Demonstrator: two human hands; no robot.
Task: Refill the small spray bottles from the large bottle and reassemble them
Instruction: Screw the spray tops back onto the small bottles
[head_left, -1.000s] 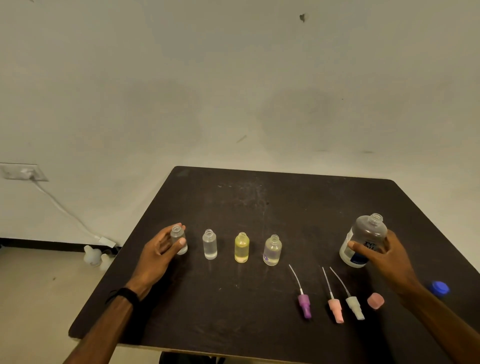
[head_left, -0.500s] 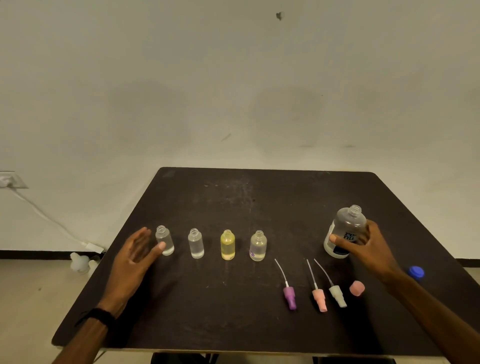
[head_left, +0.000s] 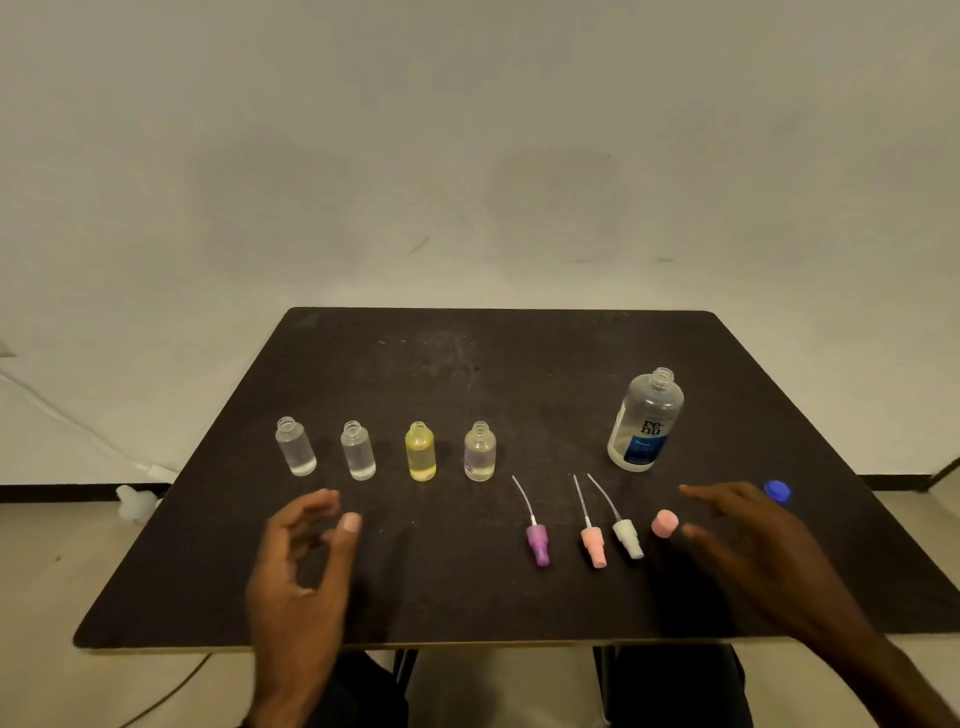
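Several small open bottles stand in a row on the dark table (head_left: 467, 597): a clear one (head_left: 295, 447) at far left, a second clear one (head_left: 358, 451), a yellow one (head_left: 420, 452) and a faintly purple one (head_left: 479, 452). The large uncapped bottle (head_left: 645, 421) stands at the right. In front lie a purple spray head (head_left: 536, 540), a pink spray head (head_left: 593, 543), a white spray head (head_left: 626, 535) and a pink cap (head_left: 665, 523). My left hand (head_left: 301, 582) hovers below the clear bottles, fingers loosely curled, holding nothing. My right hand (head_left: 748, 545) hovers beside the pink cap, fingers spread.
A blue cap (head_left: 777, 490) lies near the table's right edge. A white cable (head_left: 78, 426) runs along the wall to the floor at the left, with a white object (head_left: 135, 503) on the floor beside the table.
My left hand let go of the leftmost bottle and drew back toward me. My right hand released the large bottle and pulled back near the pink cap.
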